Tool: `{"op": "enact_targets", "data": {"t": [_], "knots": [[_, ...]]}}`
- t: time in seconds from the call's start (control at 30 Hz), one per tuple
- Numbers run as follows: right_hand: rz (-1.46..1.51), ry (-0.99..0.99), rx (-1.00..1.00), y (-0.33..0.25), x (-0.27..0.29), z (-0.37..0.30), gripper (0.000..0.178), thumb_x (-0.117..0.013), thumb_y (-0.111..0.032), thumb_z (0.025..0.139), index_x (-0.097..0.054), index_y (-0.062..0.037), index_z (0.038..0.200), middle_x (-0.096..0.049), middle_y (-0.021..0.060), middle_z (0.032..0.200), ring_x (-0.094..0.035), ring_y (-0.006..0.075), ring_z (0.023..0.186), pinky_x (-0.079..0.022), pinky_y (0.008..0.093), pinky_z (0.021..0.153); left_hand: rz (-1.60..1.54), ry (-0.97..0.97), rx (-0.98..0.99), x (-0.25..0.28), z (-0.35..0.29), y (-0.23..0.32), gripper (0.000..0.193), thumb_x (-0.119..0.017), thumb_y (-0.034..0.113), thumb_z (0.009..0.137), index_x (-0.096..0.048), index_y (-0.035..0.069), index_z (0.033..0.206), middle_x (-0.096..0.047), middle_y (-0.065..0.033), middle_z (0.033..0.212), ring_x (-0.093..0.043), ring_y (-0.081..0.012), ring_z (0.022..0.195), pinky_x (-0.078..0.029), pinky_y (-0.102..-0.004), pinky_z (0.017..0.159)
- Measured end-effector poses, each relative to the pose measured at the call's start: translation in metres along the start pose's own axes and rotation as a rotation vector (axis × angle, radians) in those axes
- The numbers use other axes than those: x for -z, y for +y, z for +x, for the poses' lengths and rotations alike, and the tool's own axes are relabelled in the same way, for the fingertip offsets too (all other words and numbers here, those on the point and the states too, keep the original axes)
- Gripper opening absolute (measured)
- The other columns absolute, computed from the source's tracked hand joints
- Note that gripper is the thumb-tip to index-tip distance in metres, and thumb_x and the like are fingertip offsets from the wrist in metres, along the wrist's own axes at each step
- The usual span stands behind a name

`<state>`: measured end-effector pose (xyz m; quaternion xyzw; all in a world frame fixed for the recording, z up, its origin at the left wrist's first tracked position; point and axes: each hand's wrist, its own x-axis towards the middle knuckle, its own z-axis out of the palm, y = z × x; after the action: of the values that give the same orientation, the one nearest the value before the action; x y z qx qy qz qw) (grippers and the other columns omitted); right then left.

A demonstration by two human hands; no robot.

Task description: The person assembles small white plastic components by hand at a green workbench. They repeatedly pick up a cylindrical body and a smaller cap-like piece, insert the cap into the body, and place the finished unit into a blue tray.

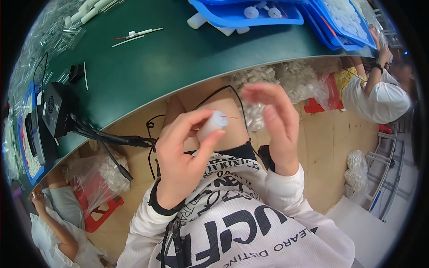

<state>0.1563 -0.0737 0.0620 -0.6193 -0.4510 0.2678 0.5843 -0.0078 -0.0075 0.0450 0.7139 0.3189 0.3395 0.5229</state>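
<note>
Over my lap, my left hand (181, 147) is closed around a white plastic cylinder (212, 125), tilted with its far end up and to the right. A thin red wire (231, 117) sticks out of that end toward the right. To its right, my right hand (278, 123) is raised apart from the cylinder, thumb and fingers spread and slightly blurred, with nothing seen between them. Both hands are off the near edge of the green table (147, 67).
Blue trays (250, 20) hold round white parts at the table's far right. A wired white piece (134, 34) and thin rods lie mid-table. Left are clear tubes (49, 31) and a black device (58, 109) with cables. Co-workers sit at right (380, 96) and lower left (58, 223).
</note>
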Motion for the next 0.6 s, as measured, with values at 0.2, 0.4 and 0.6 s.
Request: {"op": "enact_targets", "data": {"t": [0.2, 0.4, 0.6], "knots": [[-0.254, -0.381, 0.258, -0.003, 0.014, 0.000, 0.030, -0.069, -0.017, 0.074, -0.063, -0.0035, 0.100, -0.064, 0.0107, 0.099, -0.054, 0.0295, 0.107, -0.038, 0.0413, 0.094, 0.024, 0.121, -0.106, -0.007, -0.010, 0.011, 0.046, -0.075, 0.008, 0.070, -0.051, 0.001, 0.108, -0.065, -0.0073, 0.092, -0.063, -0.0160, 0.082, -0.048, -0.0237, 0.074], [0.334, -0.166, 0.004, 0.002, 0.008, -0.019, 0.027, -0.071, -0.006, 0.074, -0.063, 0.0000, 0.099, -0.064, 0.0098, 0.100, -0.051, 0.0252, 0.113, -0.037, 0.0390, 0.097, -0.301, 0.088, -0.194, -0.006, -0.008, 0.011, 0.032, -0.071, -0.009, 0.069, -0.053, -0.003, 0.095, -0.063, -0.0194, 0.097, -0.062, -0.0229, 0.091, -0.049, -0.0315, 0.080], [0.567, -0.015, -0.155, 0.022, -0.002, -0.041, 0.026, -0.070, -0.003, 0.075, -0.062, 0.0017, 0.100, -0.062, 0.0105, 0.104, -0.052, 0.0225, 0.108, -0.038, 0.0344, 0.094, 0.046, 0.147, -0.346, -0.015, -0.011, 0.001, 0.019, -0.074, -0.002, 0.067, -0.061, -0.001, 0.081, -0.067, -0.0174, 0.090, -0.064, -0.0237, 0.076, -0.051, -0.0287, 0.068]]}}
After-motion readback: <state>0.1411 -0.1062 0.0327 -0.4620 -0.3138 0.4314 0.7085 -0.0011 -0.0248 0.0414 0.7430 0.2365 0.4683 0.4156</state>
